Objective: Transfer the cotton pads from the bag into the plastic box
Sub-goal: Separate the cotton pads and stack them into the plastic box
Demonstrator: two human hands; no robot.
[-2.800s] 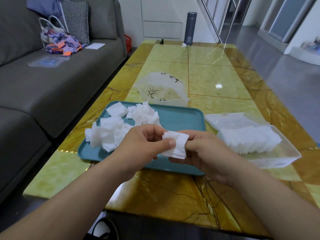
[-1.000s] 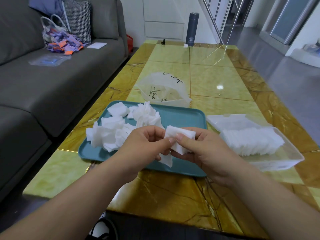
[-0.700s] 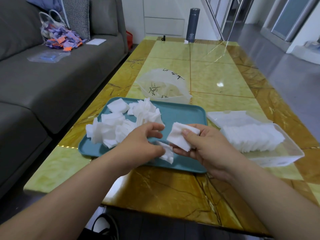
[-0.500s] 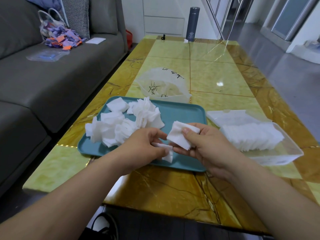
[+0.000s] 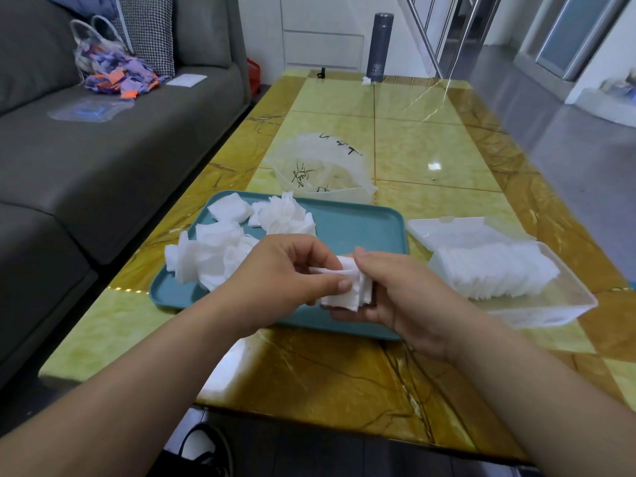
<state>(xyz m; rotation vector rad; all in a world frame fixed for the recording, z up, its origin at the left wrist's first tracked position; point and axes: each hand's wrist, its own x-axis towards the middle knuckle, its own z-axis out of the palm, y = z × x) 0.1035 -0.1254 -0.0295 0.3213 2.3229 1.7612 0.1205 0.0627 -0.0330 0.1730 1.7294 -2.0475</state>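
Both hands meet over the near edge of the tray [image 5: 361, 228]. The left hand [image 5: 285, 270] pinches a small stack of pads [image 5: 347, 290] between thumb and fingers [image 5: 309, 249], while the right hand [image 5: 406, 297] cups the same stack from below with its thumb pressed on top.

The box [image 5: 568, 304] lies at 3 o'clock of the stack, just beside the tray, so the right hand is nearer. Its long axis runs roughly 10 to 4 o'clock, and a row of pads stands on edge along it. A likely carry goes rightward.

More loose pads [image 5: 213, 256] heap at the tray's 9 o'clock. The bag [image 5: 320, 166] sits at 12 on the worktop [image 5: 344, 373].
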